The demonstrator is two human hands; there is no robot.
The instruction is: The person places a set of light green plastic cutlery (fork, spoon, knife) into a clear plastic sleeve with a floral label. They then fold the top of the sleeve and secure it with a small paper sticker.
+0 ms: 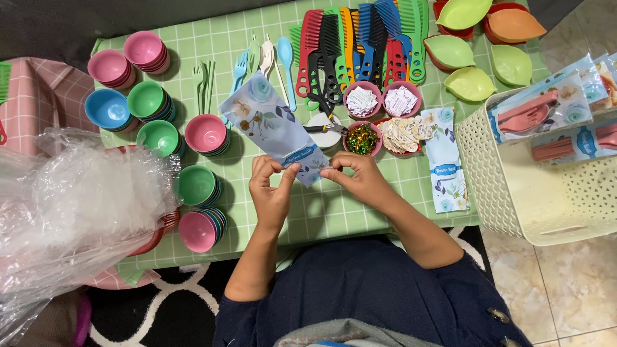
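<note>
While we look down from the head camera, both our hands meet at the near middle of the table (334, 215), which wears a green checked cloth. Our left hand (271, 193) pinches the lower end of a floral gift pouch (273, 125) between thumb and fingers, and our right hand (360, 177) grips that same end from the other side, fingers curled onto its flap. The pouch runs slantwise away from us toward the far edge, its upper end lying free on the cloth beside a pink bowl (205, 133).

We judge the step in hand to be working the pouch's bottom flap, folding or sealing it; the next move seems to call for a firm, even pinch so the flap stays straight.

Stacks of small coloured bowls (148, 101) line the left side, combs (360, 42) and pastel cutlery (270, 61) the far edge. A second pouch (447, 160) lies flat toward the right edge, near a cream basket (508, 186) just off the table.
</note>
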